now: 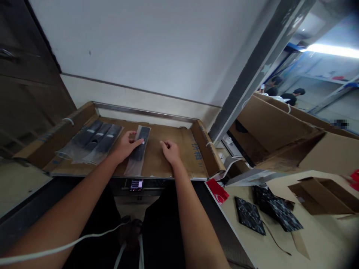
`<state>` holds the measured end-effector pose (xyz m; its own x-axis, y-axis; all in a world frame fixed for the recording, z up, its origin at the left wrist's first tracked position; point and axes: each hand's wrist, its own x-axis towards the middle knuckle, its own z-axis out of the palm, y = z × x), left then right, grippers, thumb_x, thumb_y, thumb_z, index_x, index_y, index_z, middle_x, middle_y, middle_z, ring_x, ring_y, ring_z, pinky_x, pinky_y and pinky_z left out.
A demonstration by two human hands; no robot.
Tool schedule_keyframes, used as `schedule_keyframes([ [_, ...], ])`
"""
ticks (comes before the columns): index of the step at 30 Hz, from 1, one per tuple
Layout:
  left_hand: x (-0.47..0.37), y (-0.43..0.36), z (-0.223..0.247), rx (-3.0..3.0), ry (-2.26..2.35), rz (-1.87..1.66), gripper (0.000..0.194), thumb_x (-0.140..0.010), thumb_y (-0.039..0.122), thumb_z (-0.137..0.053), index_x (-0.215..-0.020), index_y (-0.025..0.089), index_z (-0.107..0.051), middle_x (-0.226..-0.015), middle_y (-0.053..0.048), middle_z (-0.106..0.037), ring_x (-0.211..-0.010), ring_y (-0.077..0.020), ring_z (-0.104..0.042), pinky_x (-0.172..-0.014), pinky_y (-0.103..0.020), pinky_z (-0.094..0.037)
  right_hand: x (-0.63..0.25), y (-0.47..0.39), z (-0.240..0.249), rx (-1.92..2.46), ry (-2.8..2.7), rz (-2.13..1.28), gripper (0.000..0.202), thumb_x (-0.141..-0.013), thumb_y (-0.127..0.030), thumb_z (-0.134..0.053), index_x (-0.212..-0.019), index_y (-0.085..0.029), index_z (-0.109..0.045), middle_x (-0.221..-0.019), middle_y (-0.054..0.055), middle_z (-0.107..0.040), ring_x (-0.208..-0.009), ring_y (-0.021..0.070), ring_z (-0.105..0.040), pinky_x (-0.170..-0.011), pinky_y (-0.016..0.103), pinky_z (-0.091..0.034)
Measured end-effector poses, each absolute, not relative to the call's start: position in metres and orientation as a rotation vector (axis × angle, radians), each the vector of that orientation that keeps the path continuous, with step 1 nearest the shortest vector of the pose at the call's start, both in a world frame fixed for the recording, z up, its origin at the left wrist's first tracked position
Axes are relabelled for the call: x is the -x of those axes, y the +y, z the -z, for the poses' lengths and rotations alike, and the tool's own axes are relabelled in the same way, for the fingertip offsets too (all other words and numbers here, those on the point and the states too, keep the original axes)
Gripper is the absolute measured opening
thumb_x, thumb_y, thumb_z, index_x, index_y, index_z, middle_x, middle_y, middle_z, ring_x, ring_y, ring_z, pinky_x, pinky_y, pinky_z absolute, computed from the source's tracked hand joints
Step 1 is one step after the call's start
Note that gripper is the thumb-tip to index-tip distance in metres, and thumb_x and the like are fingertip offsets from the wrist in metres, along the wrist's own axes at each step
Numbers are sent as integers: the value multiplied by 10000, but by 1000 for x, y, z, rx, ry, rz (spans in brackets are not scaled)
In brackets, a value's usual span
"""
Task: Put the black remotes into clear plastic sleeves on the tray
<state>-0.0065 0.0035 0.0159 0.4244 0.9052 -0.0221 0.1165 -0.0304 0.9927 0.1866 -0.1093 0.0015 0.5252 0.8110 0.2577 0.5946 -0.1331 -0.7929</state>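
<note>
1. In the middle of the frame, a dark strip in a clear bag (139,145) lay on a cardboard-lined tray (159,164), bare cardboard showing to its right.
2. Its long axis ran mostly up and down the frame, the top leaning a little to the right; the loose end of the bag reached toward the tray's near edge.
3. The left hand (126,145) was the nearer one, at the strip's left side and touching it. Its thumb lay over the upper face, while the fingers bent near the upper left edge. Thumb and fingers stood apart, but whether they pinched the strip could not be told.
4. The right hand (171,151) was to the right of the strip, apart from it, above bare cardboard. Its fingers were curled inward with the thumb close by, and nothing could be seen in them.
5. At the left of the tray, beyond the left hand, three more bagged strips (97,140) lay side by side, their bags overlapping, and slanted more to the right than the single one.
6. At the lower centre, below the tray's near edge, a phone (136,185) showed a lit screen.
</note>
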Motion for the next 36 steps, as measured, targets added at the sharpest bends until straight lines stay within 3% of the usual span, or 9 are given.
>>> schedule_keyframes([
  [5, 7, 8, -14, -1330, 884, -922, 584, -783, 314, -715, -1301, 205, -467, -876, -33, -695, -727, -155, -673, -640, -253, -538, -145, -105, -8, 1743, -1364, -411, 447, -925, -596, -482, -854, -214, -703, -814, 5, -684, -749, 138, -582, -704, 240, -393],
  [9, 10, 9, -12, -1316, 842, -935, 703, -821, 259, -671, -1436, 235, -331, -999, -60, -690, -820, -159, -689, -693, -266, -563, -126, -94, -9, 1711, -1386, -439, 389, -872, -600, -579, -922, -233, -697, -902, 28, -709, -826, 169, -618, -795, 287, -439],
  [14, 12, 9, -10, -1341, 749, -892, 805, -822, 224, -644, -1505, 237, -218, -999, -63, -697, -789, -149, -690, -710, -281, -572, -125, -82, 2, 1566, -1148, -685, 354, -782, -429, -710, -1060, -222, -642, -962, 32, -709, -847, 161, -647, -788, 290, -501],
  [22, 9, 11, -5, -1266, 692, -984, 714, -797, 178, -636, -1428, 210, -302, -943, -44, -687, -667, -138, -688, -658, -301, -585, -139, -77, -2, 1385, -844, -750, 306, -765, -309, -583, -1051, -203, -608, -1003, 27, -696, -890, 163, -667, -767, 260, -525],
  [27, 9, 13, -1, -1338, 730, -1008, 561, -800, 221, -627, -1308, 169, -395, -866, -38, -702, -595, -125, -654, -568, -247, -532, -188, -93, -5, 1525, -553, -626, 355, -807, -353, -515, -1118, -189, -561, -965, 42, -688, -623, 145, -637, -578, 256, -505],
  [32, 10, 12, -2, -1371, 749, -991, 445, -775, 244, -632, -1184, 165, -476, -801, -23, -692, -586, -121, -627, -554, -238, -500, -252, -136, -9, 2001, -522, -223, 419, -830, -315, -545, -1198, -116, -567, -1135, 139, -671, -984, 201, -660, -798, 267, -504],
  [36, 10, 13, -3, -1383, 764, -983, 417, -766, 267, -631, -1150, 170, -502, -805, -24, -693, -594, -123, -622, -556, -240, -489, -262, -166, -18, 2301, -712, -78, 515, -835, -374, -618, -1282, -120, -571, -1161, 171, -666, -1077, 259, -640, -904, 320, -480],
])
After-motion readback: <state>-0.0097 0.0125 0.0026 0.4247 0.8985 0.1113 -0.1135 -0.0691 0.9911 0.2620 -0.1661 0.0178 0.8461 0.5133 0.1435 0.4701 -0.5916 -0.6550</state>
